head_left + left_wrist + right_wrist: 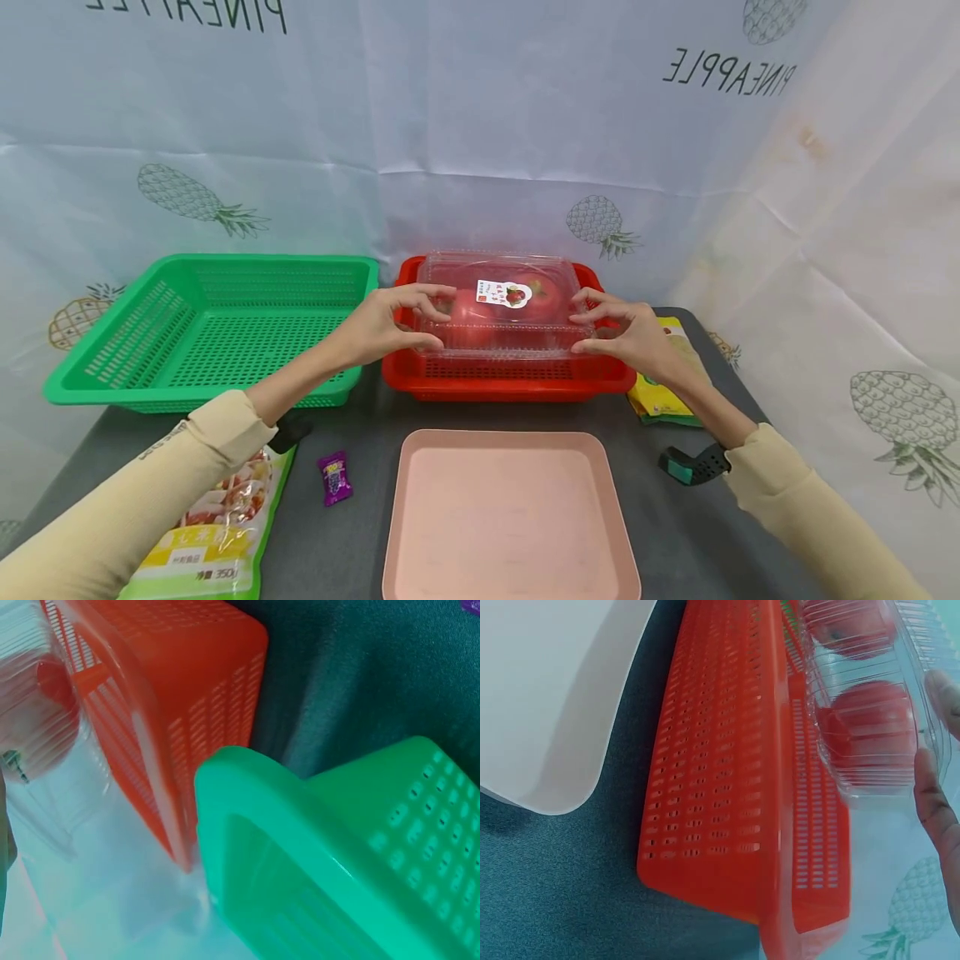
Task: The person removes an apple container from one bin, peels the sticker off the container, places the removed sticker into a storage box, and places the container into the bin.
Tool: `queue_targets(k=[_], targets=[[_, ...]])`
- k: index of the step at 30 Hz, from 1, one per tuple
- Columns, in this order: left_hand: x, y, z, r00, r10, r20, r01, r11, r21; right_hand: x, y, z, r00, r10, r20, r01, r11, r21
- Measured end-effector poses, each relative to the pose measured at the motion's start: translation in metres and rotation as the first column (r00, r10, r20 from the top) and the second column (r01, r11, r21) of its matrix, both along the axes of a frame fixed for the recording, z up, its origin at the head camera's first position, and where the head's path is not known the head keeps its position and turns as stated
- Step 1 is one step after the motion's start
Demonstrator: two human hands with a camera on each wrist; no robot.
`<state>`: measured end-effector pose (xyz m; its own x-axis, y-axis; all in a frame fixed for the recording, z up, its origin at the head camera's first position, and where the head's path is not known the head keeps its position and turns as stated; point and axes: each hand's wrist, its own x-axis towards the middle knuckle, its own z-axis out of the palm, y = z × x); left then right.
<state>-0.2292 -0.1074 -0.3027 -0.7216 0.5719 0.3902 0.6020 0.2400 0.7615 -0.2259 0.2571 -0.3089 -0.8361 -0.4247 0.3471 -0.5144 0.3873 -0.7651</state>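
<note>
A clear plastic clamshell box (438,275) with red tomatoes (542,298) inside and a white label (504,293) on its lid is held over the red basket (510,387). My left hand (386,327) grips its left end, fingers above and thumb lower down. At the opposite end my right hand (630,335) grips it in the same way. Seen from the right wrist, the box (862,780) is above the basket's rim, with fingers (932,799) of the right hand on its end. In the left wrist view, the left hand shows only as a sliver at the edge.
A green basket (67,390) stands left of the red one. In front is a pink tray (510,517), with a small purple packet (334,477) beside it. A food bag (217,533) lies under the left forearm; a yellow packet (667,392) lies behind the right hand.
</note>
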Motion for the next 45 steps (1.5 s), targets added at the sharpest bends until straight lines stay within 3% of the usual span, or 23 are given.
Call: queue_targets(k=[5,11,21,24,27,31,39,45], targets=[[0.007,-0.001,0.004,0.999,0.014,-0.038,-0.014,1.000,-0.001,0.009,0.001,0.006,1.000,-0.013,0.006,0.013,1.000,0.019],[0.021,-0.003,0.009,1.000,0.012,-0.026,-0.011,1.000,0.015,0.026,0.002,0.012,0.999,-0.044,-0.017,0.045,0.997,0.068],[0.047,-0.006,0.012,0.999,-0.019,-0.036,0.020,0.999,0.030,0.058,-0.001,0.014,0.969,-0.123,-0.212,0.161,0.972,0.171],[0.055,-0.006,0.012,0.999,-0.020,-0.028,0.021,0.999,0.028,0.064,-0.002,0.012,0.969,-0.090,-0.230,0.119,0.986,0.118],[0.063,-0.007,0.013,0.999,-0.026,-0.022,0.027,0.999,0.036,0.069,-0.002,0.012,0.982,-0.013,-0.187,0.019,0.999,0.029],[0.074,-0.008,0.014,0.999,-0.034,-0.017,0.035,0.998,0.049,0.079,-0.002,0.011,0.992,0.071,-0.106,-0.079,0.994,-0.073],[0.096,-0.011,0.012,0.999,-0.033,-0.015,0.034,0.998,0.050,0.104,-0.006,0.009,0.996,0.092,-0.020,-0.094,0.985,-0.142],[0.111,-0.011,0.010,0.999,-0.043,0.000,0.043,0.998,0.054,0.121,-0.006,0.004,0.993,0.121,-0.014,-0.121,0.976,-0.180]])
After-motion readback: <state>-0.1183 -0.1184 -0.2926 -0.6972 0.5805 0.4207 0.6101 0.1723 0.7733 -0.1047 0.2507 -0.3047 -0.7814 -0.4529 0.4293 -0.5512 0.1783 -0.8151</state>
